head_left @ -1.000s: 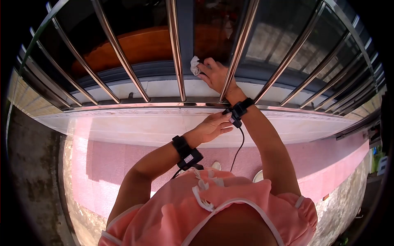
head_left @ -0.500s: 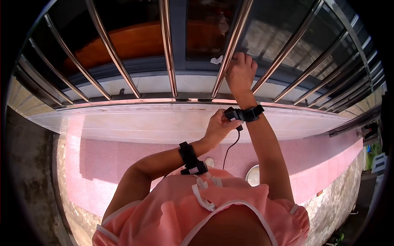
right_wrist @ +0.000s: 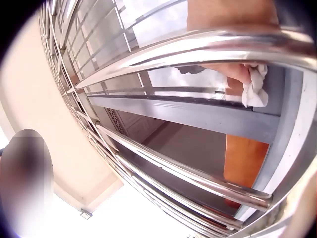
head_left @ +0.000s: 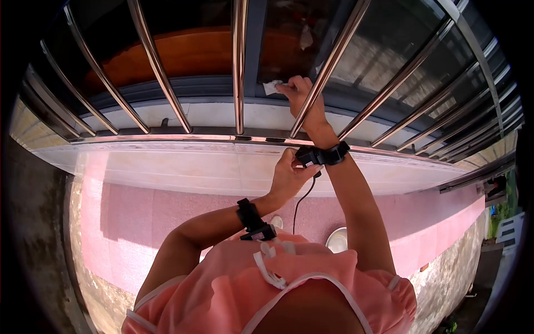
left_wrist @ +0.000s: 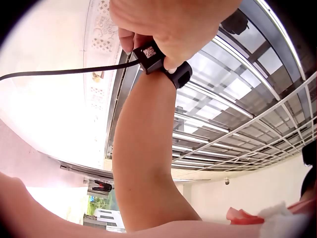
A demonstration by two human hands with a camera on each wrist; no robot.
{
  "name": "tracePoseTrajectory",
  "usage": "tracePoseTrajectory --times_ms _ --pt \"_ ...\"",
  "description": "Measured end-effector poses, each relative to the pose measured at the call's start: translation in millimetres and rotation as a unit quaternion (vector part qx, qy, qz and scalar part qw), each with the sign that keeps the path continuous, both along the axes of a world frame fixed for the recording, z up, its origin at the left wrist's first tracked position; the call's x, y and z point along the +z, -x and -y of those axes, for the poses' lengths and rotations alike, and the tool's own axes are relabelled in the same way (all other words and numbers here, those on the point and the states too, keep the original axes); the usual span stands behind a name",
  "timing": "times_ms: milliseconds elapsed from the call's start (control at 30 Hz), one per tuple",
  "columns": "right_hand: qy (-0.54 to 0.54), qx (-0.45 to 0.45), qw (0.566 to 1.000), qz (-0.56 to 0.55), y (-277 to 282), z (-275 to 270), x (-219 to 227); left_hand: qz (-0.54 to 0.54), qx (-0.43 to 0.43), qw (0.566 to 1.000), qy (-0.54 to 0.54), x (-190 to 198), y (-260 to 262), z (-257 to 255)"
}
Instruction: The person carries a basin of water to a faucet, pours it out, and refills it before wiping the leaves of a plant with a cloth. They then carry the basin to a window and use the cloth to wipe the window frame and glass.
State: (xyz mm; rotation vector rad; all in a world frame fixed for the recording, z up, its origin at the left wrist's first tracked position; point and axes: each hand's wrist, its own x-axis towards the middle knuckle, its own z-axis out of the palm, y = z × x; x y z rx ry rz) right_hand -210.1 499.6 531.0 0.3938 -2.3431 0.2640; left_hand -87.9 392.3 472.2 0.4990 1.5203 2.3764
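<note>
Through the metal bars reaches my right hand (head_left: pixel 306 103), pinching a crumpled white cloth (head_left: pixel 272 87) against the bottom of the grey window frame (head_left: pixel 208 93). In the right wrist view the cloth (right_wrist: pixel 255 89) sticks out from the fingertips, and a shiny bar covers part of the hand. My left hand (head_left: pixel 288 178) is outside the bars, its fingers and thumb holding the small black camera (head_left: pixel 307 156) strapped to the right wrist. The left wrist view shows that grip on the camera (left_wrist: pixel 150 55) close up.
Upright metal bars (head_left: pixel 238 67) stand in front of the dark window, rising from a bottom rail (head_left: pixel 211 134). A white tiled sill (head_left: pixel 208 116) lies behind them. Below, a pale round basin (head_left: pixel 337 240) sits on the pink floor (head_left: pixel 167 209). A black cable (head_left: pixel 296 209) hangs from the camera.
My right hand with the cloth went right along the frame, behind and past a bar, then came back left. The left hand went from touching the wrist camera to gripping it.
</note>
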Motion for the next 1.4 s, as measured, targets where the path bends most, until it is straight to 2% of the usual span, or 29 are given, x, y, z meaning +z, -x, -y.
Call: tracePoseTrajectory --times_ms 100,233,367,400,433,467,500,600,700,733,833,867,967,1000,1100,1200,1300,1333,1367,1400 --pt "-0.044 -0.062 0.994 -0.083 -15 -22 -3 -0.029 -0.027 0.997 0.068 -3 -5 -4" --pt "-0.026 -0.210 0.976 -0.040 -29 -45 -1 -0.047 -0.054 0.993 0.097 4 -7 -12" --pt "-0.010 -0.131 0.990 -0.053 -23 -38 -3 -0.046 -0.060 0.992 0.099 6 -2 -4" --pt "0.023 -0.057 0.995 -0.083 -20 -31 -3 -0.035 -0.064 0.993 0.094 5 -1 -1" --pt "0.009 -0.011 0.995 -0.097 -16 -26 -3 -0.024 -0.070 0.993 0.088 2 -2 1" --pt "0.012 0.021 0.997 -0.067 -10 -24 -7 -0.057 -0.017 0.996 0.069 -8 0 -3" --pt "0.015 0.053 0.998 -0.037 -6 -20 -8 -0.054 -0.009 0.997 0.058 -10 1 -3" --pt "0.019 0.077 0.996 -0.047 -5 -12 -3 -0.038 -0.007 0.999 0.036 -13 4 -4" --pt "0.020 -0.056 0.995 -0.075 -15 -21 -7 -0.065 -0.020 0.995 0.073 -9 0 -3" --pt "0.051 -0.087 0.992 -0.081 -19 -24 -8 -0.045 -0.056 0.997 0.042 -8 -1 -1" --pt "0.050 -0.138 0.986 -0.075 -20 -24 -2 -0.047 -0.051 0.997 0.034 -12 -6 -5" --pt "0.083 -0.062 0.993 -0.056 -20 -23 0 -0.043 -0.043 0.997 0.040 -12 -6 -5" --pt "0.039 0.080 0.994 -0.056 -3 -13 -6 -0.045 -0.005 0.998 0.047 -21 -1 -5" --pt "0.020 0.087 0.994 -0.067 -1 -9 -5 -0.014 -0.019 0.999 0.029 -18 -1 -3" --pt "0.034 0.020 0.998 -0.053 -11 -12 -7 -0.019 -0.024 0.998 0.046 -19 -2 -2" --pt "0.057 -0.135 0.988 -0.041 -28 -26 -12 -0.017 -0.058 0.995 0.078 -16 -6 -4" --pt "0.090 -0.163 0.982 -0.001 -49 -25 -20 0.022 -0.137 0.988 0.069 -15 -15 -3" --pt "0.094 -0.105 0.989 0.041 -60 -25 -25 0.040 -0.170 0.982 0.065 -15 -18 0" --pt "0.114 -0.070 0.990 0.049 -74 -22 -26 0.004 -0.207 0.970 0.126 -24 -18 3" --pt "0.133 -0.034 0.989 0.057 -91 -17 -23 -0.022 -0.243 0.959 0.143 -34 -21 3"
